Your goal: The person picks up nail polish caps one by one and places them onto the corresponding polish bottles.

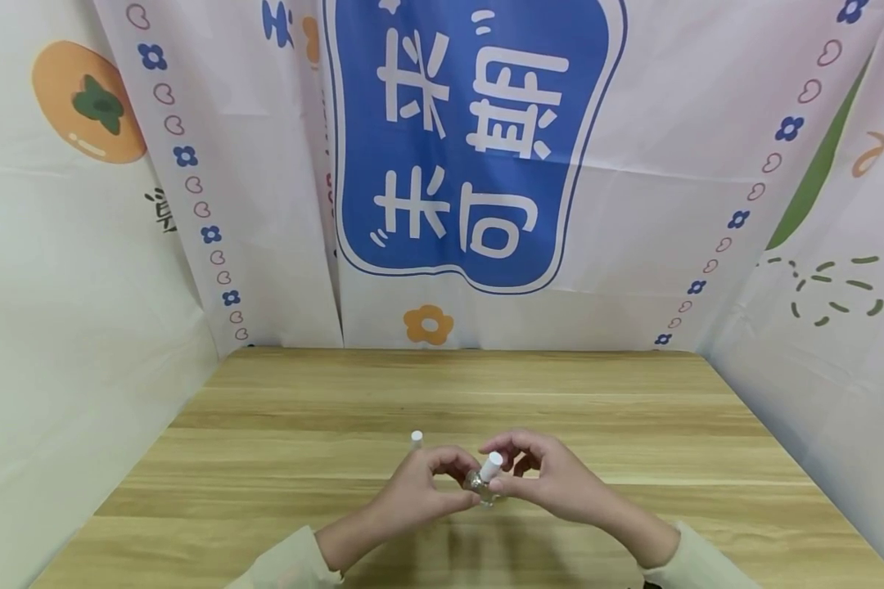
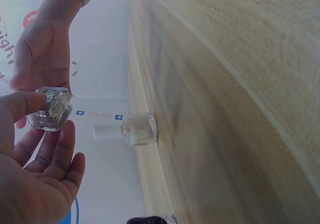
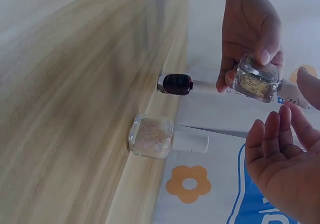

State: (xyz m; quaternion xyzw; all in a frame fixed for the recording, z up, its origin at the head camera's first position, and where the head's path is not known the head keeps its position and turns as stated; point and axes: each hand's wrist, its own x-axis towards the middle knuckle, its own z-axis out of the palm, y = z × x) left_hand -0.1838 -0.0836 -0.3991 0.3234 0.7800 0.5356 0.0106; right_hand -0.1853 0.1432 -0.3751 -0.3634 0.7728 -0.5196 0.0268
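A squarish clear bottle of gold-glitter nail polish (image 3: pixel 256 81) is held off the table by my left hand (image 1: pixel 430 483). In the right wrist view the left thumb presses its side, with the fingers curled below. A white cap (image 1: pixel 491 465) tops the bottle, tilted in the head view. My right hand (image 1: pixel 548 478) pinches around this cap with thumb and fingertips; the exact contact is partly hidden. Beyond the hands, a pale-glitter nail polish bottle (image 3: pixel 151 136) and a dark red one (image 3: pixel 176 84) stand upright, white-capped.
The wooden table (image 1: pixel 302 401) extends around the hands. Behind it hangs a printed cloth (image 1: pixel 633 245) with a blue panel, and pale cloth walls (image 1: pixel 81 327) close off both sides. One white cap (image 1: pixel 416 437) shows just behind the left hand.
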